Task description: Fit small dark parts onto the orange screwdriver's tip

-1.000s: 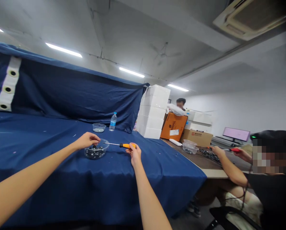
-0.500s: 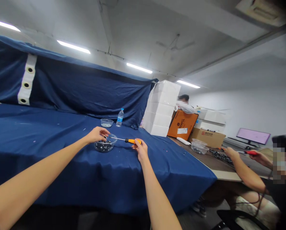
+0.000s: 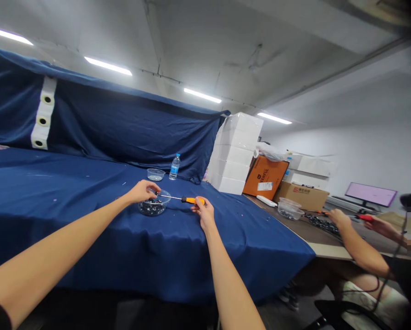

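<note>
My right hand [image 3: 204, 211] is closed round the orange and black handle of a screwdriver [image 3: 191, 200], its shaft pointing left and lying nearly level. At the shaft's tip, the fingers of my left hand [image 3: 144, 191] pinch a small dark piece too small to name, partly hidden by the fingers. Both the tip and the left fingers are over a clear round plastic bowl [image 3: 164, 205] holding many small black and silvery pieces [image 3: 152, 209]. The bowl stands on a dark blue cloth [image 3: 98, 201].
Behind stand a second clear bowl [image 3: 155, 174] with pale contents and a water bottle [image 3: 174, 167]. White boxes [image 3: 238, 153] are stacked to the right, beside an orange carton [image 3: 265, 176]. At the adjoining brown table, a co-worker's hands [image 3: 341, 220] hold a red-handled screwdriver [image 3: 365, 217].
My left fingers have closed in around the small piece at the screwdriver's tip. The view has shifted slightly, so the scene sits a little further right.
</note>
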A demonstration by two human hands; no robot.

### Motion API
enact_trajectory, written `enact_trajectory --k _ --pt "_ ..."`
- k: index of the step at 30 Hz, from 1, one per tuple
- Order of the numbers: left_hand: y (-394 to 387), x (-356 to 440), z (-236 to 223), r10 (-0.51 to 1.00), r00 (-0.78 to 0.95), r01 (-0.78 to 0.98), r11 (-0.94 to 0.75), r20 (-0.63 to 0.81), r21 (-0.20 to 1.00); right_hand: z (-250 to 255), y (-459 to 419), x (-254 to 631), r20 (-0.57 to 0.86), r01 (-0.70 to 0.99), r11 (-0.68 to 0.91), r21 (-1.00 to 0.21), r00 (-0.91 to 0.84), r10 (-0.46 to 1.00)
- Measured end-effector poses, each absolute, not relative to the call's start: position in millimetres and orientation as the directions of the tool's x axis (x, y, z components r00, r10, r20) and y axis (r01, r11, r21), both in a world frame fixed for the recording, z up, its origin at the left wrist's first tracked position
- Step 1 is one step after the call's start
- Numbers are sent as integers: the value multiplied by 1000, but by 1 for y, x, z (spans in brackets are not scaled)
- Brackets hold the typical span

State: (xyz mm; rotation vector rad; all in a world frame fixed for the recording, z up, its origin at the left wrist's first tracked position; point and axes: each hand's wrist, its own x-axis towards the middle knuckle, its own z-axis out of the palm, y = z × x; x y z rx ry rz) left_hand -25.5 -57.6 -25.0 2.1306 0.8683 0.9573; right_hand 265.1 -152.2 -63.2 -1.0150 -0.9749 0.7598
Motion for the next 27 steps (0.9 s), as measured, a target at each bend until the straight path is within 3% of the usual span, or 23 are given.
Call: enact_trajectory --k 13,27 --pt "-63 -26 -25 749 497 183 -584 438 791 -63 -154 265 315 -80 371 -925 384 868" --pt "-65 -27 -24 770 473 228 -576 428 785 -64 -152 265 313 -111 383 -917 397 863"
